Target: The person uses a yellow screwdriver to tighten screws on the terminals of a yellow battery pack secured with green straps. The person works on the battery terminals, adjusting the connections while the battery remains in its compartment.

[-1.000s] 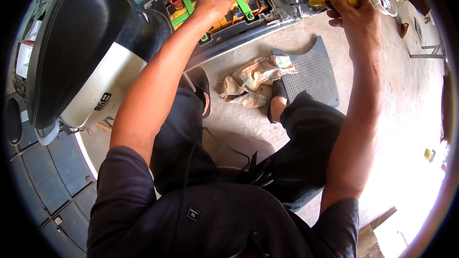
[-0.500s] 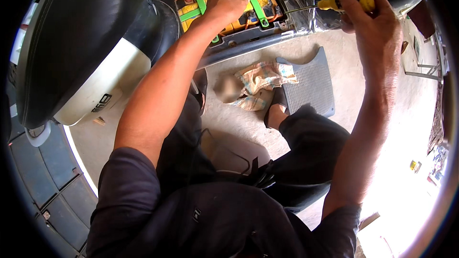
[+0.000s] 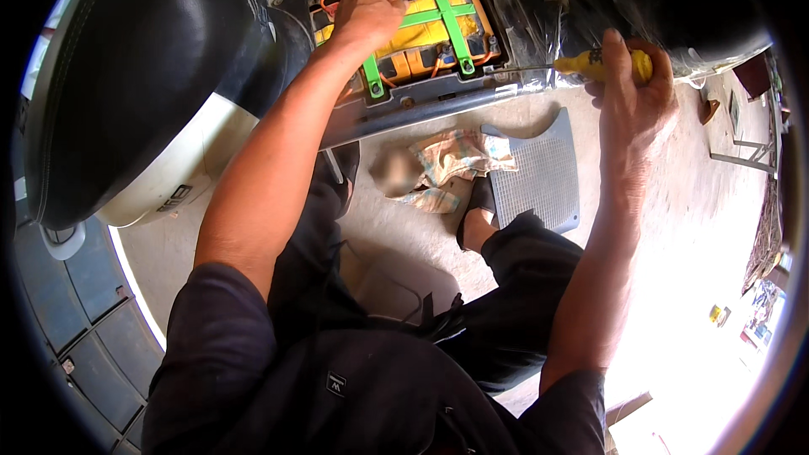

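My right hand (image 3: 636, 101) grips the yellow handle of a screwdriver (image 3: 581, 66). Its thin shaft points left, with the end near the right rim of an open battery compartment (image 3: 497, 0). Inside sit orange and black batteries (image 3: 396, 66) with red and orange wires, crossed by a green metal bracket (image 3: 442, 4). My left hand (image 3: 371, 15) lies over the left part of this bracket, fingers curled closed. Whatever they hold, if anything, is hidden beneath the hand. A strip of yellow material (image 3: 421, 35) lies across the batteries under the green bars.
A black padded seat (image 3: 135, 59) stands tipped up at the left. Below the compartment, a patterned cloth (image 3: 459, 156) and a grey ribbed mat or panel (image 3: 539, 181) lie on the concrete floor (image 3: 371, 240). Clear plastic wrap (image 3: 539, 29) covers the bodywork at the right.
My left hand has shifted left along the green bracket, uncovering its middle. My right hand and the screwdriver have moved down and slightly left. The view has shifted a little.
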`<action>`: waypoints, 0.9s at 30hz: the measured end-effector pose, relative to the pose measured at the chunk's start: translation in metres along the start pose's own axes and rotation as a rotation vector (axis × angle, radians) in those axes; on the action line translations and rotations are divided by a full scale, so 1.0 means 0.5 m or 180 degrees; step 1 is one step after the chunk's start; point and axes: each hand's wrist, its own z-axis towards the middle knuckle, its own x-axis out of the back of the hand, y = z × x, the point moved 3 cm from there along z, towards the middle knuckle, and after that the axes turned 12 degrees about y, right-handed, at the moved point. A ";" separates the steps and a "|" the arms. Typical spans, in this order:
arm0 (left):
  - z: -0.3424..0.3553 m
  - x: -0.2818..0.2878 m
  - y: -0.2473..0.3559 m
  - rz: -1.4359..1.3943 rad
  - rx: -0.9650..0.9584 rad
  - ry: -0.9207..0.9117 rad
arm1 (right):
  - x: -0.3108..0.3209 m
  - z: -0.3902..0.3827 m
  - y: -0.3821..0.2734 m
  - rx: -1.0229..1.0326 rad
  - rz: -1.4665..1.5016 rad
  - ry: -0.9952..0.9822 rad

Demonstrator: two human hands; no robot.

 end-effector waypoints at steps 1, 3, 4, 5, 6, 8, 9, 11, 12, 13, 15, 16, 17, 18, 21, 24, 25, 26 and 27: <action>0.000 0.011 0.002 0.0022 0.0025 0.0127 | 0.001 0.004 -0.002 -0.0049 -0.0008 0.0043; 0.015 0.005 -0.023 -0.0013 0.0035 0.0272 | 0.000 0.010 -0.007 -0.0185 -0.0025 0.0093; 0.019 0.009 -0.030 -0.0031 0.0053 0.0352 | -0.003 0.012 -0.012 -0.0265 -0.0032 0.0088; 0.020 0.011 -0.039 -0.0027 0.0182 0.0372 | -0.006 0.016 -0.014 -0.0345 -0.0037 0.0082; 0.021 0.011 -0.045 -0.0022 0.0159 0.0363 | -0.007 0.020 -0.015 -0.0213 -0.0205 0.0079; 0.023 0.015 -0.041 -0.0027 0.0092 0.0337 | -0.008 0.026 -0.005 0.0052 -0.0555 0.0103; 0.020 0.013 -0.040 -0.0029 0.0167 0.0297 | -0.013 0.026 0.000 0.0082 -0.0460 0.0074; 0.015 0.011 -0.037 -0.0046 0.0226 0.0171 | -0.026 0.020 -0.011 -0.0064 -0.0250 0.0003; 0.013 0.010 -0.036 -0.0053 0.0256 0.0109 | -0.033 0.018 -0.015 -0.0139 -0.0143 -0.0036; 0.007 0.008 -0.037 0.0010 0.0313 0.0087 | -0.043 0.017 -0.014 -0.0100 -0.0202 -0.0090; -0.001 -0.002 -0.035 -0.0083 0.0292 0.0016 | -0.058 0.018 -0.022 -0.0545 0.0099 -0.0199; -0.008 -0.010 -0.039 -0.0079 0.0234 -0.0020 | -0.067 0.014 -0.031 -0.0775 0.0245 -0.0262; -0.015 -0.018 -0.039 -0.0304 0.0076 -0.0100 | -0.073 0.015 -0.047 -0.0964 0.0129 -0.0342; -0.012 -0.026 -0.040 -0.0318 -0.0058 -0.0043 | -0.083 0.016 -0.051 -0.0920 0.0183 -0.0390; 0.013 -0.058 -0.024 -0.0446 -0.0389 0.0028 | -0.105 0.017 -0.049 -0.0661 -0.0035 -0.0549; 0.050 -0.100 -0.007 -0.0882 -0.0721 0.0156 | -0.117 0.013 -0.041 -0.0584 0.0048 -0.0404; 0.067 -0.122 0.000 -0.0691 -0.0779 0.0079 | -0.120 0.011 -0.044 -0.0659 0.0149 -0.0392; 0.076 -0.142 0.006 -0.0725 -0.0870 0.0167 | -0.124 0.011 -0.045 -0.0479 0.0090 -0.0377; 0.082 -0.162 0.012 -0.0765 -0.0962 0.0257 | -0.130 0.012 -0.045 -0.0296 0.0027 -0.0362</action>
